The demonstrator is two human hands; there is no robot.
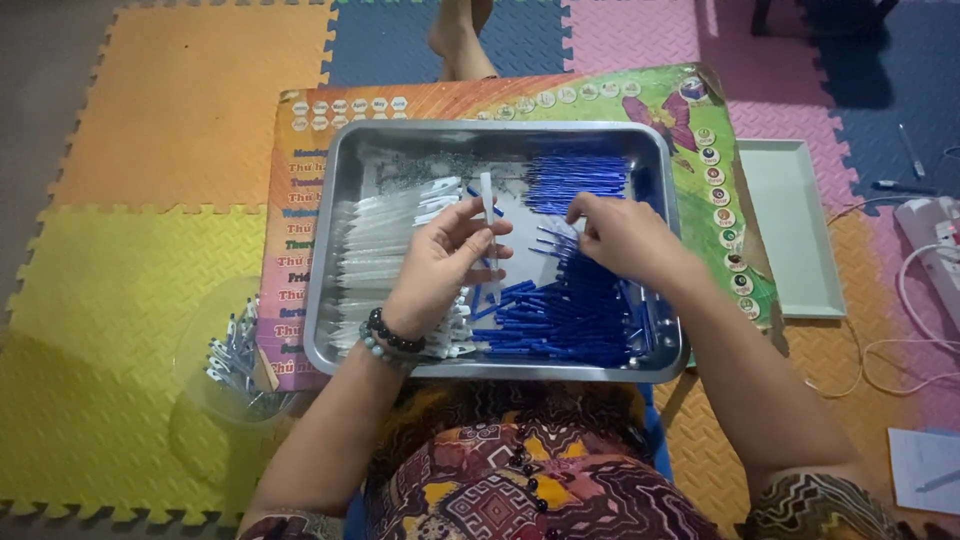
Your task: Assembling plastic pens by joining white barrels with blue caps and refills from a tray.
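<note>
— Sitting at the far left, what is that clear plastic cup (pixel 222 385) holding?

— Finished pens, tips up.

— And the steel tray (pixel 345 160)?

— Clear pen barrels (pixel 385 245) are lying piled along its left side, blue refills (pixel 575 310) heaped on its right.

— What is the left hand (pixel 435 265) doing?

— It is pinching one clear barrel (pixel 487 200) upright, fingers closed around it.

— The right hand (pixel 625 235)?

— It is curling down onto the refills; I cannot tell if it is gripping one.

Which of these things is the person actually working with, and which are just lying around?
In use:
left hand holding a clear pen barrel
right hand in the blue pen parts
metal tray
white pen barrels

Lying about:
green tray
power strip
paper
</note>
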